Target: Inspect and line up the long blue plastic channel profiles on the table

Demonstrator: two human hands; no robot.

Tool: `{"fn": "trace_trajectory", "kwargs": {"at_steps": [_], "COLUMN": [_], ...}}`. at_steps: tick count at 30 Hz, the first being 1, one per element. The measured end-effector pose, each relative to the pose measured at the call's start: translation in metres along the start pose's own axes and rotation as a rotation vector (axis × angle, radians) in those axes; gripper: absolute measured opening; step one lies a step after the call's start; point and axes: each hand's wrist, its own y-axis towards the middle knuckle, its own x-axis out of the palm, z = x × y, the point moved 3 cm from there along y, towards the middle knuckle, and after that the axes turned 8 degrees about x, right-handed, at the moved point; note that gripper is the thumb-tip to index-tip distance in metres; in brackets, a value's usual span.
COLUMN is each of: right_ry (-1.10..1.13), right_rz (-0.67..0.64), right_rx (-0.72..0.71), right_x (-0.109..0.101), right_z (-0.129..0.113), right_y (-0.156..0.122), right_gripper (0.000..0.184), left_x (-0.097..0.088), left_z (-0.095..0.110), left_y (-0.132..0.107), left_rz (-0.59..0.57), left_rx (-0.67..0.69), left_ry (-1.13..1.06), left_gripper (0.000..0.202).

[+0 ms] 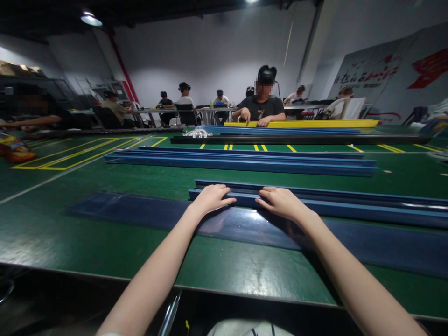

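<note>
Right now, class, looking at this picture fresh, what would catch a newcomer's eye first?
The left hand and right hand lie flat on the near blue rail, mid-table, beside a dark blue sheet. Beyond them lie more blue rails, and at the far side a seated person sits behind a yellow rail.

Nothing here that I can read

The white wall panel off to my right carries red characters, too blurred and slanted to make out. The dark shirt of the person facing me bears a pale mark I cannot decipher.
</note>
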Motion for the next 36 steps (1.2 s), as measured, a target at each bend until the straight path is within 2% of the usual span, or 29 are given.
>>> {"fn": "trace_trajectory", "kwargs": {"at_steps": [15, 36], "right_ry": [-0.003, -0.014], "right_rz": [-0.038, 0.005], "right_rx": [-0.005, -0.022], "right_x": [0.0011, 0.0017], "right_z": [-0.0041, -0.0023], "right_y": [0.0011, 0.0001], "right_gripper": [0.033, 0.032], "left_x": [-0.0001, 0.0007], "left_z": [-0.0006, 0.0001], "left_y": [0.0, 0.0002], "left_rz": [-0.046, -0.057], "left_rx": [-0.008, -0.031], "left_ry": [0.021, 0.02], "left_gripper": [0.037, 0.038]}}
